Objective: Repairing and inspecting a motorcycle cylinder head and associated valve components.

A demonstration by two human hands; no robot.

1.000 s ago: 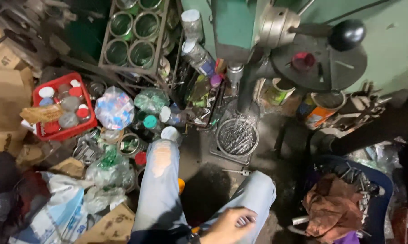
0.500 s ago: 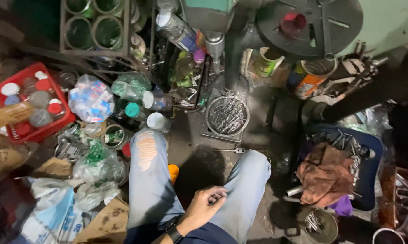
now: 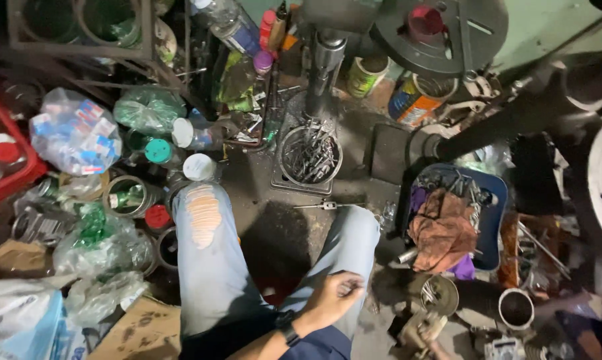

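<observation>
One hand (image 3: 331,300) in view, side unclear w/ the arm coming from the bottom edge; it's resting on the right thigh of the jeans (image 3: 214,267), fingers curling shut, holding nothing I can see. Round tin of drill bits (image 3: 309,157) is sitting on the floor ahead, well apart. Orange rag (image 3: 442,230) is lying in the blue tray (image 3: 494,220) to the right.

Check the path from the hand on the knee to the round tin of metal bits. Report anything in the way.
Only a small metal tool lies on the floor between the hand and the tin, just short of the tin. Nothing tall stands there.
</observation>
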